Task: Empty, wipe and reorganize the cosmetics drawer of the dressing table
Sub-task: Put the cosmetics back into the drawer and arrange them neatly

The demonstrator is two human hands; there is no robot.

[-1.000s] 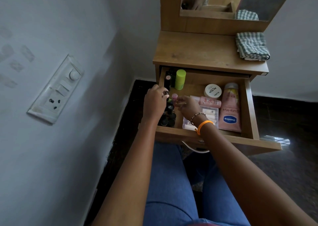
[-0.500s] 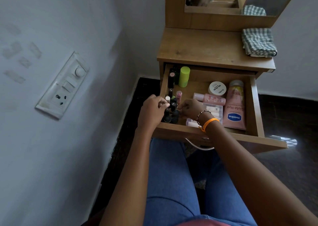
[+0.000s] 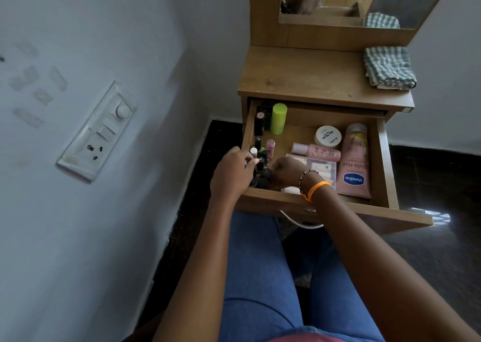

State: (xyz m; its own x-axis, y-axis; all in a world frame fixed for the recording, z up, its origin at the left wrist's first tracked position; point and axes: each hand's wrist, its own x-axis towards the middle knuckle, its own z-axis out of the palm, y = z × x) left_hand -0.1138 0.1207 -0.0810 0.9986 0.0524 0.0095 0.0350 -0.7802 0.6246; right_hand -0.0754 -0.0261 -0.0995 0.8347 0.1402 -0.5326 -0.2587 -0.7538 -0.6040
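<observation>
while the cosmetics drawer (image 3: 385, 159) stands pulled open under the wooden bench (image 3: 307, 81), both hands reach into its front left corner. the left hand (image 3: 231, 175) pinches a small dark nail polish bottle (image 3: 260, 161) among a cluster of them. the right hand (image 3: 287, 172) is curled over the same cluster; i cannot tell whether it holds anything. a pink vaseline tube (image 3: 354, 170) lies at the right, and a folded checked cloth (image 3: 389, 67) sits on the bench.

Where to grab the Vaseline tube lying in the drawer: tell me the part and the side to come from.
Grip the Vaseline tube across its wide lower body near the blue label, coming from above. It lies flat along the drawer's right wall, cap pointing to the back, so the top face is the open approach; the pink bottle crowds its left.
</observation>
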